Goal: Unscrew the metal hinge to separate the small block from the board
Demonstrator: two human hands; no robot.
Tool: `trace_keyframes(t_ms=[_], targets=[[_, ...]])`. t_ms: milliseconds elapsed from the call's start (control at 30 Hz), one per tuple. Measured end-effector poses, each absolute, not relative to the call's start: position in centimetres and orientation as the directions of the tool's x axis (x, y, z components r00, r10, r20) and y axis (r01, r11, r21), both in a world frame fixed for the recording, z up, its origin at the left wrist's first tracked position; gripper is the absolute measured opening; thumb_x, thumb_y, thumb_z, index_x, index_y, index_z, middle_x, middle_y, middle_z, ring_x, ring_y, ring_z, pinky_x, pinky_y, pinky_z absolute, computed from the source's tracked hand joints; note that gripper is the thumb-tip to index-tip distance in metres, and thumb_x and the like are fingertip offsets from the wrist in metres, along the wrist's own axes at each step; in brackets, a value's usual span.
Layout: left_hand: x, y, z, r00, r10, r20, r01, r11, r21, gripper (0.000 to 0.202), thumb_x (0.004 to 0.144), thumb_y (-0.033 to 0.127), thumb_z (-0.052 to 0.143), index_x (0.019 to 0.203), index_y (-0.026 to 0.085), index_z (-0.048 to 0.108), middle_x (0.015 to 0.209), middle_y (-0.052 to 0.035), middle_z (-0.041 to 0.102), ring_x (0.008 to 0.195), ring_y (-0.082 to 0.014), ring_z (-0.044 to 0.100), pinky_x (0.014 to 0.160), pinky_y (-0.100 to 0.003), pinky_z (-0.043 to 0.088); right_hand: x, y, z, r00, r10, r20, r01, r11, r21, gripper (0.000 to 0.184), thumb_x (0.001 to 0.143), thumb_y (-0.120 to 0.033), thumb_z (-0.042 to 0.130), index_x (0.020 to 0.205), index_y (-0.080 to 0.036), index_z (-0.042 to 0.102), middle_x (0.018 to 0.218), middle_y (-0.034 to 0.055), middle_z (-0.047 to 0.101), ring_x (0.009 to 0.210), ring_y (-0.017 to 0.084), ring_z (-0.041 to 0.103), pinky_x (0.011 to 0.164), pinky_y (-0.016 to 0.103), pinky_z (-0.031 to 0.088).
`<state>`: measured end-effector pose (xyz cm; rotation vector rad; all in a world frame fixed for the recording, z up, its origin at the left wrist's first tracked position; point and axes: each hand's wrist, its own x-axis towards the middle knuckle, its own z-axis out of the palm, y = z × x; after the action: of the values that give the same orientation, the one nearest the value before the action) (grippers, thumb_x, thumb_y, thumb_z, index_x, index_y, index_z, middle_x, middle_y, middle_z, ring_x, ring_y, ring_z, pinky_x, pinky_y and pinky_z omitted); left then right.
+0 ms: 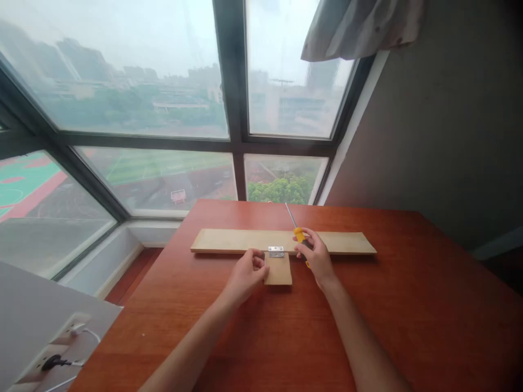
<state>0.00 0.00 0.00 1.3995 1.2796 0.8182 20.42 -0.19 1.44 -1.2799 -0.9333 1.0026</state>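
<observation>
A long pale wooden board lies crosswise on the table. A metal hinge joins its near edge to a small wooden piece, and screw heads seem to show on the hinge plates. My left hand is at the left edge of the small piece, its thumb and fingers closed on that edge. In my right hand is a screwdriver with a yellow and black handle. Its thin metal shaft points up and away from me, its tip apart from the hinge. My right fingers partly cover the handle and the board.
The reddish-brown table reaches to a large window at the far side. A grey wall rises on the right, with a curtain above. Low on the left, plugs and cables sit in wall sockets.
</observation>
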Motion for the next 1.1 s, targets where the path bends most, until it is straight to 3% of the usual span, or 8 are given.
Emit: trace_keyframes(t_ms=[133, 267, 467, 567, 767, 933, 1100], targets=[[0.3, 0.3, 0.1, 0.191, 0.968, -0.163, 0.232, 0.117, 0.966, 0.036, 0.067, 0.025, 0.072, 0.096, 0.018, 0.052, 0.071, 0.0031, 0.061, 0.059, -0.0114, 0.057, 0.055, -0.022, 0.045, 20.5, -0.1, 1.1, 0.314, 0.950, -0.003, -0.074, 0.021, -0.997, 0.052, 0.065, -0.029, 0.067, 0.115, -0.017, 0.056, 0.103, 0.0087, 0.070, 0.066, 0.015, 0.059, 0.060, 0.030, 0.051], [0.9, -0.1, 1.0, 0.143, 0.951, -0.275, 0.070, 0.267, 0.961, 0.040, 0.065, 0.025, 0.078, 0.095, 0.017, 0.052, 0.068, 0.0034, 0.059, 0.057, -0.0108, 0.056, 0.049, -0.020, 0.042, 20.8, 0.1, 0.6, 0.333, 0.943, -0.001, -0.089, 0.030, -0.996, 0.051, 0.066, -0.026, 0.068, 0.115, -0.018, 0.054, 0.107, 0.0083, 0.071, 0.066, 0.014, 0.059, 0.061, 0.029, 0.050], [2.3, -1.0, 2.7, 0.146, 0.853, -0.501, -0.205, 0.521, 0.828, 0.026, 0.075, 0.019, 0.071, 0.098, 0.014, 0.060, 0.091, -0.0070, 0.068, 0.076, -0.0126, 0.065, 0.067, -0.023, 0.054, 20.8, -0.1, 1.0, 0.338, 0.941, -0.001, -0.140, 0.049, -0.989, 0.046, 0.066, -0.024, 0.071, 0.109, -0.019, 0.054, 0.107, 0.0080, 0.072, 0.078, 0.018, 0.063, 0.063, 0.029, 0.051], [3.0, -1.2, 2.9, 0.189, 0.849, -0.494, -0.243, 0.528, 0.814, 0.021, 0.077, 0.015, 0.065, 0.097, 0.013, 0.062, 0.098, -0.0101, 0.070, 0.076, -0.0136, 0.065, 0.067, -0.024, 0.055, 20.7, -0.4, 1.6, 0.319, 0.948, -0.005, -0.169, 0.052, -0.984, 0.040, 0.067, -0.025, 0.072, 0.103, -0.018, 0.058, 0.104, 0.0077, 0.071, 0.080, 0.018, 0.063, 0.063, 0.029, 0.051], [3.5, -1.6, 2.3, 0.193, 0.878, -0.438, -0.322, 0.479, 0.817, 0.029, 0.073, 0.008, 0.061, 0.102, 0.014, 0.061, 0.093, -0.0086, 0.072, 0.075, -0.0163, 0.068, 0.063, -0.023, 0.052, 21.2, -0.6, 2.2, 0.327, 0.945, -0.012, -0.189, 0.053, -0.981, 0.040, 0.071, -0.035, 0.076, 0.106, -0.017, 0.068, 0.095, 0.0048, 0.069, 0.081, 0.016, 0.065, 0.068, 0.029, 0.055], [3.2, -2.0, 2.4, 0.240, 0.874, -0.423, -0.365, 0.485, 0.794, 0.031, 0.076, 0.009, 0.062, 0.106, 0.014, 0.059, 0.094, -0.0095, 0.073, 0.077, -0.0171, 0.069, 0.063, -0.022, 0.052, 22.3, -1.1, 3.7, 0.267, 0.963, 0.027, -0.099, 0.056, -0.994, 0.038, 0.073, -0.038, 0.079, 0.104, -0.018, 0.069, 0.103, 0.0060, 0.068, 0.086, 0.020, 0.069, 0.072, 0.032, 0.058], [3.2, -2.2, 2.3, 0.237, 0.877, -0.418, -0.405, 0.480, 0.778, 0.032, 0.077, 0.009, 0.064, 0.108, 0.012, 0.059, 0.097, -0.0115, 0.074, 0.079, -0.0178, 0.070, 0.065, -0.023, 0.053, 23.5, -1.9, 7.3, 0.116, 0.985, 0.125, -0.017, 0.128, -0.992, 0.036, 0.078, -0.036, 0.076, 0.109, -0.019, 0.067, 0.115, 0.0080, 0.069, 0.098, 0.023, 0.070, 0.090, 0.040, 0.057]])
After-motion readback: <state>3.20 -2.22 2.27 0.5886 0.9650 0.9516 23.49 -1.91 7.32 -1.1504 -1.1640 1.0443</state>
